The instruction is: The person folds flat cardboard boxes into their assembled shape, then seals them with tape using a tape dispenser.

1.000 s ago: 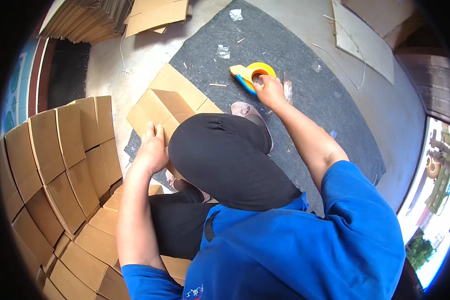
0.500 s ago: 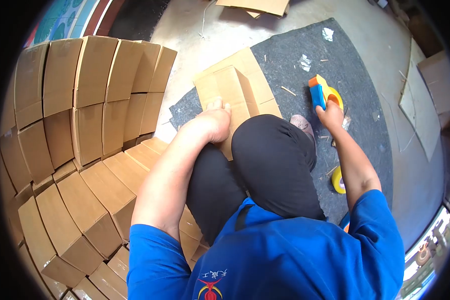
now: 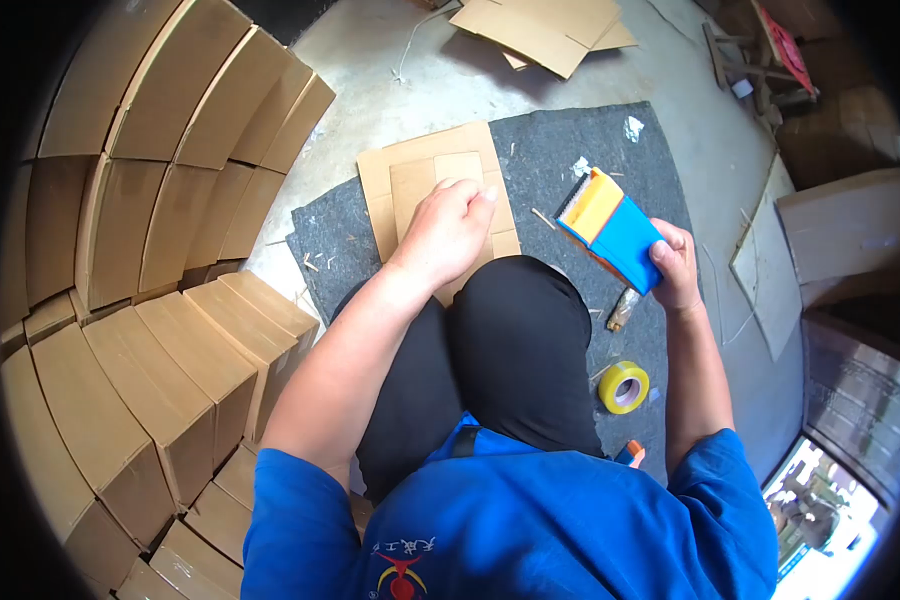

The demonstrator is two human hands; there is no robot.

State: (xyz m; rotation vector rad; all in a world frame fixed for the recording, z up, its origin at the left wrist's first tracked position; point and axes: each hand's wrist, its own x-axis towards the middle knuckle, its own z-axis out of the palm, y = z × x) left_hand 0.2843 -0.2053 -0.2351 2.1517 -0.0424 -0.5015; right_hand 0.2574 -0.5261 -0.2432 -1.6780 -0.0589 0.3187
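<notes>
Tape dispenser [image 3: 610,232]: right of centre, its blue end clasped by thumb and curled fingers of our right hand [image 3: 677,262]. Left hand [image 3: 447,228]: fingers bunched over the carton [image 3: 410,200], upper centre; whether they pinch anything, we cannot tell. Outward: yellow tape roll [image 3: 608,388] on the dark mat [image 3: 540,140], lower right. Step, we judge: carton steadied, dispenser raised; the next move would call for swinging its yellow end leftward.

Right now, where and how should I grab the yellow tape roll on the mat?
I'd come straight down on the yellow tape roll and pinch its ring from hole to outer edge. It seems to lie flat on the mat, hole facing up, your right thigh just left of it. Your right hand holds the tape dispenser.
</notes>
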